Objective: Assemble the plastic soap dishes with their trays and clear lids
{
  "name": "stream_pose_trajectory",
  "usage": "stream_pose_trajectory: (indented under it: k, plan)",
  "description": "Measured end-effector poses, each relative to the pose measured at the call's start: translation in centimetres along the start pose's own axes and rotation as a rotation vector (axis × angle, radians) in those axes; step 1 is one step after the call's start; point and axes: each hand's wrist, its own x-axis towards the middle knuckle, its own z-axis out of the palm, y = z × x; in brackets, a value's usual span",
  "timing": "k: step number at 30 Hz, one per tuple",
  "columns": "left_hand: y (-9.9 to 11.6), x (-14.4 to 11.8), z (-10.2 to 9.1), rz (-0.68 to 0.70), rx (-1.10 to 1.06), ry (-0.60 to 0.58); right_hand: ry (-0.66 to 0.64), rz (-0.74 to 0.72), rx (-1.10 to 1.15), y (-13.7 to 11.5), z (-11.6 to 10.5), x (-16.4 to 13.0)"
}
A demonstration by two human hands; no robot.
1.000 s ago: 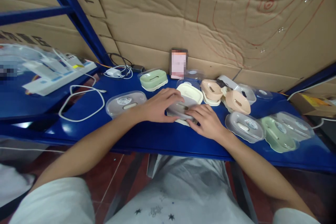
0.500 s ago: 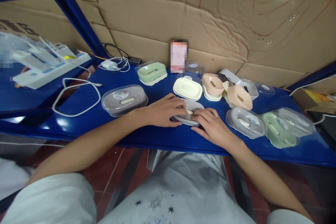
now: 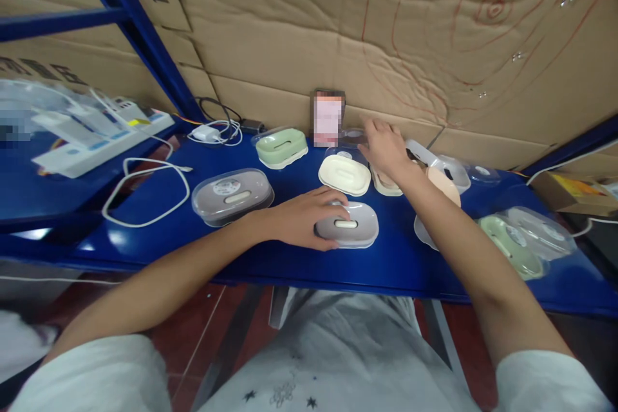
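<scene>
My left hand [image 3: 302, 215] rests on the left end of a grey soap box [image 3: 351, 232] that stands near the front edge of the blue shelf [image 3: 270, 251]. My right hand [image 3: 385, 143] is stretched to the back of the shelf, fingers spread, over a clear lid [image 3: 355, 135] and a peach soap box [image 3: 386, 180]; it holds nothing that I can see. A cream soap box [image 3: 344, 174] lies between the two hands. A second grey soap box with a clear lid [image 3: 232, 188] stands to the left of my left hand.
A green soap box [image 3: 281, 146] and a blurred upright card [image 3: 327, 118] stand at the back. More lidded boxes, green [image 3: 512, 246] and clear [image 3: 543, 232], lie at the right. A white cable loop [image 3: 145, 193], a charger [image 3: 207, 133] and a power strip [image 3: 103, 141] lie at the left.
My right hand has left the grey soap box and reached to the back of the shelf. My left hand stays on the box, which now sits closed on the shelf.
</scene>
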Motion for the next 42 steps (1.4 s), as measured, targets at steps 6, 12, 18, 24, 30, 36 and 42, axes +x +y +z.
stream_pose_trajectory:
  k: [6, 12, 18, 24, 30, 36, 42]
  plan:
    - [0.0, 0.0, -0.1, -0.018, -0.035, -0.01, -0.062, 0.04, -0.1, 1.2, 0.7, 1.9]
    - [-0.3, -0.4, 0.8, 0.016, 0.098, 0.172, 0.15, -0.158, -0.103, -0.9, -2.7, -7.8]
    - [-0.4, -0.2, 1.1, 0.061, 0.192, 0.222, 0.122, -0.237, 0.125, -2.6, -2.5, -17.4]
    - [-0.4, -0.3, 0.8, -0.068, 0.056, 0.088, -0.057, -0.31, 0.497, -2.0, -1.5, -18.8]
    - [-0.2, -0.1, 0.5, -0.081, 0.021, 0.037, -0.082, -0.315, 0.553, -2.8, -1.9, -20.0]
    - [0.0, -0.1, 0.9, -0.02, 0.043, 0.017, -0.029, -0.321, 0.438, -4.1, -1.8, -21.3]
    - [-0.3, 0.2, 1.8, -0.003, 0.089, -0.029, 0.013, -0.305, 0.37, -5.0, -1.2, -22.0]
